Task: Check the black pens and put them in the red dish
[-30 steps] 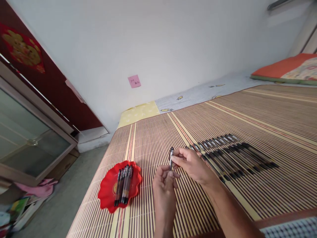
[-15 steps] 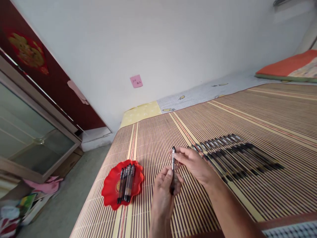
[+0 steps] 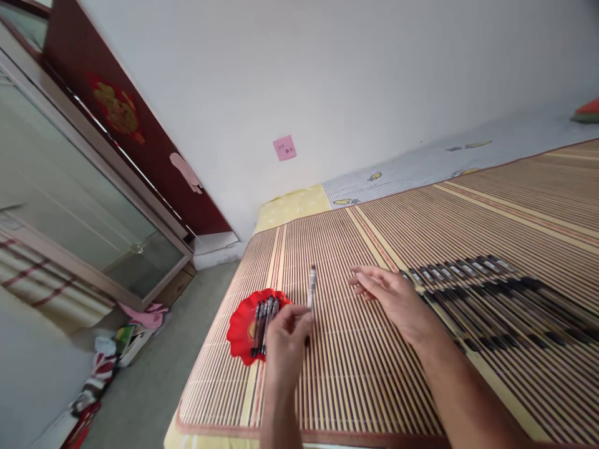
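A capped pen point(image 3: 312, 284) stands nearly upright in my left hand point(image 3: 287, 330), pinched between thumb and fingers above the striped mat. Just left of that hand is a red scalloped dish point(image 3: 239, 327) with several dark pens point(image 3: 264, 321) lying side by side in it; the hand hides part of the dish's right side. My right hand point(image 3: 390, 296) hovers with fingers loosely stretched out and nothing in them. Beyond its wrist, a row of black pens point(image 3: 496, 299) lies on the mat, labelled ends pointing towards the wall.
The striped bamboo mat point(image 3: 327, 386) covers a bed against a white wall. A pink note point(image 3: 284, 148) is stuck on the wall. To the left are a grey floor point(image 3: 154, 368), a glass-panelled door point(image 3: 107, 206) and clothes and papers point(image 3: 121, 343) on the ground.
My right hand has let go of the pen and drawn away to the right. My left hand has carried the pen left, beside the red dish. The view has turned left.
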The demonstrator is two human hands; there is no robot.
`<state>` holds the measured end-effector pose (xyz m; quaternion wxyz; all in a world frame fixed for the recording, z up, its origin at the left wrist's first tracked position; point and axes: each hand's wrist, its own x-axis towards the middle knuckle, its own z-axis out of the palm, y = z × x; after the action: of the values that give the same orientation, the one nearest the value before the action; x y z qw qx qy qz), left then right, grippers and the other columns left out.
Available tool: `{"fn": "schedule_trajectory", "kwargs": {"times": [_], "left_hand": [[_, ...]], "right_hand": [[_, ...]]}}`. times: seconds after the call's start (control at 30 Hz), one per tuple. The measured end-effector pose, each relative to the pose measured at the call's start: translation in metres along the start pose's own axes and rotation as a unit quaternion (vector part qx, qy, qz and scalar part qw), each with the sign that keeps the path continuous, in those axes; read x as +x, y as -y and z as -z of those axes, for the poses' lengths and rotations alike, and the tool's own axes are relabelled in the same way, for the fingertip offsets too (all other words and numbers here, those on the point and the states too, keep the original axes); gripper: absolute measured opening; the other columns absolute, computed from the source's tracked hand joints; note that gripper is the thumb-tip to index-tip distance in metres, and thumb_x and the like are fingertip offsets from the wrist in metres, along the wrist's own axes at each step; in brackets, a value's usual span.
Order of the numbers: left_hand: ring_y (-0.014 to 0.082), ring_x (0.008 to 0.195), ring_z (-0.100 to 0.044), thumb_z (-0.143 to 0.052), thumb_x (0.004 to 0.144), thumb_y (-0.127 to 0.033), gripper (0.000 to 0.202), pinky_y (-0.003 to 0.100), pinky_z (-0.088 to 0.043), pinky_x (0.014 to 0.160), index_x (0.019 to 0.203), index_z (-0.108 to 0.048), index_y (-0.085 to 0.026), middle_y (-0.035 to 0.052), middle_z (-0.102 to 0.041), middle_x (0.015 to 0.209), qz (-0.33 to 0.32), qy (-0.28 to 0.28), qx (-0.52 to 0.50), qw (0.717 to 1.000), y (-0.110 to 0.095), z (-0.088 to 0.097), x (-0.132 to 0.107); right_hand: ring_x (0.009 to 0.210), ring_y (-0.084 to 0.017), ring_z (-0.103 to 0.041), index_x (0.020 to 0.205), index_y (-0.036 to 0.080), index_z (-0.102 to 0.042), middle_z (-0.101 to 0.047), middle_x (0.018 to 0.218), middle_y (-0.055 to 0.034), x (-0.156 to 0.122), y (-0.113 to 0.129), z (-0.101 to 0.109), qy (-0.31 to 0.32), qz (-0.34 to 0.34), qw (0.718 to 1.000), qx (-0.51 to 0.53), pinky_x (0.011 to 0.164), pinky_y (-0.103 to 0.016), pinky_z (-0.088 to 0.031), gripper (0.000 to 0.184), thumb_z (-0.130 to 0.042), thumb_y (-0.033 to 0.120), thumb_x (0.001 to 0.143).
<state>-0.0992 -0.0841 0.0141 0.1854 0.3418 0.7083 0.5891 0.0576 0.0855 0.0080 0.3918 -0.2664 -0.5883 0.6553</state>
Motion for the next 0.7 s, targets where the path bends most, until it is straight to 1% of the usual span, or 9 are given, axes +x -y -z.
{"fn": "schedule_trajectory", "kwargs": {"times": [0.03, 0.07, 0.13, 0.17, 0.23, 0.3, 0.47, 0.7], "left_hand": [[0.0176, 0.067, -0.061, -0.070, 0.083, -0.045, 0.028, 0.029, -0.048, 0.065, 0.092, -0.074, -0.019, 0.0027, -0.068, 0.072, -0.001, -0.048, 0.078, 0.996, 0.004, 0.018, 0.004], [0.0190, 0.065, -0.061, -0.070, 0.081, -0.046, 0.029, 0.030, -0.047, 0.062, 0.090, -0.074, -0.019, 0.0036, -0.069, 0.071, 0.008, -0.076, 0.114, 0.991, 0.009, 0.036, 0.009], [0.0206, 0.062, -0.061, -0.068, 0.079, -0.045, 0.028, 0.031, -0.045, 0.059, 0.085, -0.073, -0.018, 0.0037, -0.069, 0.068, 0.024, -0.109, 0.161, 0.981, 0.020, 0.066, 0.018], [0.0212, 0.060, -0.061, -0.068, 0.078, -0.044, 0.026, 0.031, -0.044, 0.058, 0.082, -0.072, -0.018, 0.0036, -0.069, 0.066, 0.031, -0.121, 0.184, 0.975, 0.025, 0.077, 0.021], [0.0226, 0.059, -0.062, -0.068, 0.076, -0.040, 0.022, 0.032, -0.043, 0.057, 0.076, -0.071, -0.019, 0.0032, -0.068, 0.061, 0.041, -0.137, 0.227, 0.963, 0.036, 0.091, 0.027], [0.0239, 0.059, -0.063, -0.066, 0.076, -0.036, 0.017, 0.032, -0.042, 0.057, 0.073, -0.069, -0.019, 0.0027, -0.067, 0.059, 0.048, -0.145, 0.266, 0.952, 0.046, 0.095, 0.030], [0.0265, 0.067, -0.067, -0.062, 0.078, -0.029, 0.011, 0.033, -0.041, 0.061, 0.072, -0.067, -0.022, 0.0037, -0.070, 0.064, 0.055, -0.155, 0.345, 0.924, 0.062, 0.095, 0.036], [0.0307, 0.079, -0.071, -0.064, 0.079, -0.024, 0.007, 0.036, -0.044, 0.069, 0.075, -0.070, -0.020, 0.0082, -0.075, 0.072, 0.067, -0.128, 0.397, 0.906, 0.073, 0.096, 0.042]], "right_hand": [[0.083, -0.022, -0.070, 0.111, 0.019, -0.074, -0.077, 0.101, -0.0121, 0.000, 0.000, 0.003, -0.007, 0.002, 1.000, -0.012, 0.072, -0.035, -0.055, 0.053, -0.072, 0.063, 0.083], [0.083, -0.022, -0.070, 0.109, 0.019, -0.075, -0.077, 0.101, -0.0121, 0.001, 0.000, 0.006, -0.011, 0.007, 1.000, -0.024, 0.072, -0.035, -0.055, 0.051, -0.071, 0.063, 0.083], [0.082, -0.023, -0.071, 0.105, 0.020, -0.075, -0.077, 0.100, -0.0119, 0.001, 0.000, 0.010, -0.015, 0.020, 0.999, -0.040, 0.072, -0.036, -0.056, 0.049, -0.070, 0.063, 0.084], [0.082, -0.023, -0.071, 0.104, 0.020, -0.075, -0.077, 0.099, -0.0117, 0.001, 0.001, 0.012, -0.016, 0.025, 0.999, -0.045, 0.072, -0.037, -0.056, 0.048, -0.070, 0.063, 0.084], [0.079, -0.024, -0.071, 0.102, 0.020, -0.074, -0.077, 0.094, -0.0111, 0.000, 0.004, 0.012, -0.020, 0.034, 0.998, -0.051, 0.070, -0.038, -0.056, 0.048, -0.070, 0.064, 0.083], [0.078, -0.024, -0.070, 0.100, 0.020, -0.074, -0.077, 0.091, -0.0104, -0.001, 0.006, 0.011, -0.023, 0.037, 0.997, -0.056, 0.069, -0.038, -0.056, 0.046, -0.071, 0.062, 0.082], [0.075, -0.023, -0.070, 0.097, 0.019, -0.073, -0.077, 0.089, -0.0106, 0.000, 0.007, 0.009, -0.027, 0.037, 0.997, -0.059, 0.069, -0.038, -0.056, 0.044, -0.071, 0.059, 0.080], [0.073, -0.022, -0.070, 0.097, 0.019, -0.073, -0.077, 0.088, -0.0101, 0.000, 0.007, 0.009, -0.030, 0.035, 0.997, -0.067, 0.069, -0.038, -0.056, 0.042, -0.070, 0.057, 0.080]]}}
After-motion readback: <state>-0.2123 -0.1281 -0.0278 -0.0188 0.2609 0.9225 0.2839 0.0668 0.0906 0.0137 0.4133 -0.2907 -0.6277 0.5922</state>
